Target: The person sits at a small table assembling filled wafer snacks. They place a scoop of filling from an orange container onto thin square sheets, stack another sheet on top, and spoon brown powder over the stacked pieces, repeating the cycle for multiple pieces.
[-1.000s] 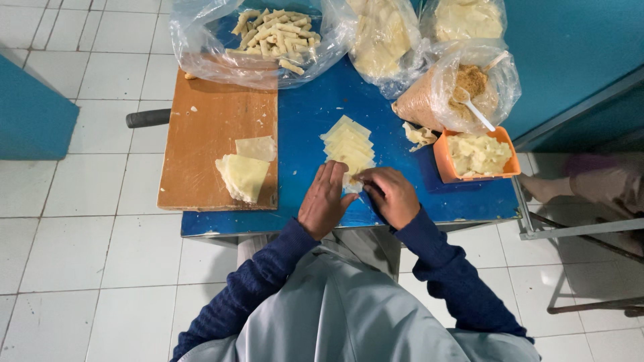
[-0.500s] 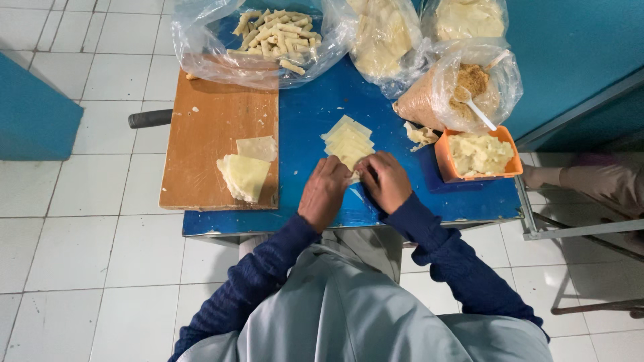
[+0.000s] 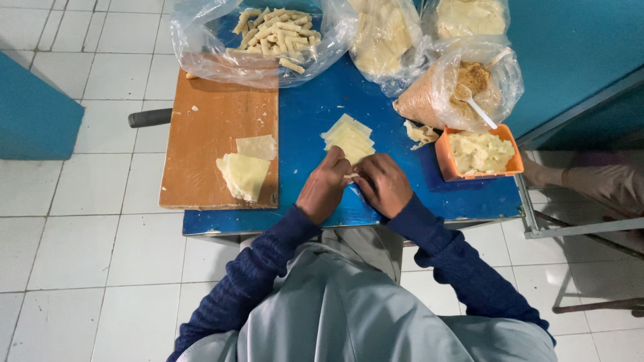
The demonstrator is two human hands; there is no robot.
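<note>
Two hands rolling a small wrapper at the near edge of a blue table

The blue table [image 3: 315, 114] carries a wooden board [image 3: 208, 127] on its left side with a stack of pale wrappers [image 3: 243, 175], clear bags of rolled snacks [image 3: 275, 30] along the far edge, and an orange tub [image 3: 477, 153] of filling at right; the left hand [image 3: 323, 191] and right hand [image 3: 384, 184] meet fingertip to fingertip, both curled and pinching a small pale wrapper piece [image 3: 350, 177] just below the loose wrapper pile [image 3: 349, 138]
</note>
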